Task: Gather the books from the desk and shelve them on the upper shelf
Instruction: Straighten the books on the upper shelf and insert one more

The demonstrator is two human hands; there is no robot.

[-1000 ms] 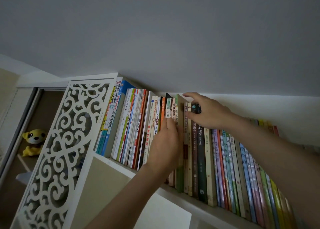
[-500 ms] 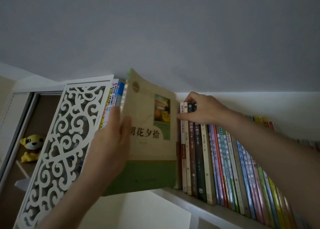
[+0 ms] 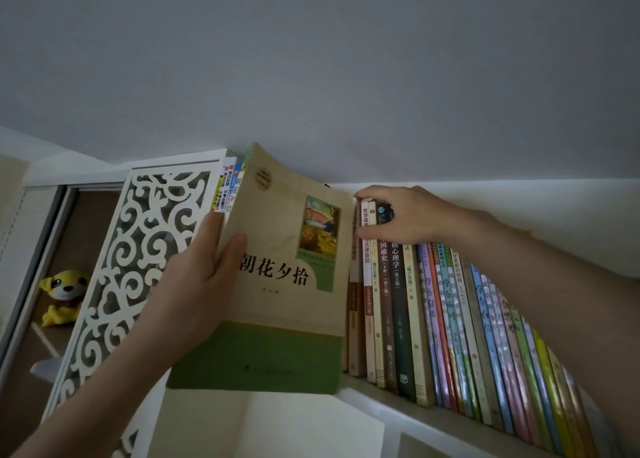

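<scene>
A beige and green book (image 3: 277,284) with black Chinese title characters is held up in front of the upper shelf (image 3: 433,414), its front cover facing me. My left hand (image 3: 197,284) grips it at its left edge, thumb on the cover. It hides the left part of the book row. My right hand (image 3: 398,215) grips the tops of the upright books (image 3: 384,284) just to the right of it, fingers curled over their upper edges. More thin colourful books (image 3: 491,336) stand in a row to the right.
A white carved lattice side panel (image 3: 131,267) closes the shelf's left end. Behind it, a yellow plush toy (image 3: 64,293) sits in a brown cabinet. The grey ceiling is close above the books. A lower compartment (image 3: 270,426) lies under the shelf.
One second ago my left hand was pressed into the book row. It has since pulled the beige and green book out and now holds it cover-forward. My right hand has stayed on the book tops.
</scene>
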